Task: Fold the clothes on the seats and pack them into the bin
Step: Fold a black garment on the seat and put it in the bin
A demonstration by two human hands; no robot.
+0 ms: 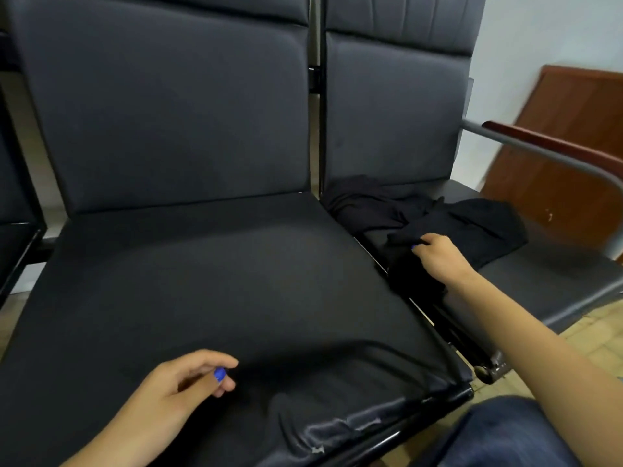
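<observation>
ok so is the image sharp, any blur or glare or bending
Head view: wide-angle bending curves the seat backs and the armrest; the right edge by the wooden panel is smeared with motion blur; soft glare sits on the worn front edge of the near seat; the black clothes gripped by the right hand lose detail in the dark; the left hand reads fairly sharp.

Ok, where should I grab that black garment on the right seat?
Grip the near-left edge of the black garment, where the right hand already pinches it, coming from the front. That corner lies raised and loose; the rest is bunched toward the backrest.
</observation>
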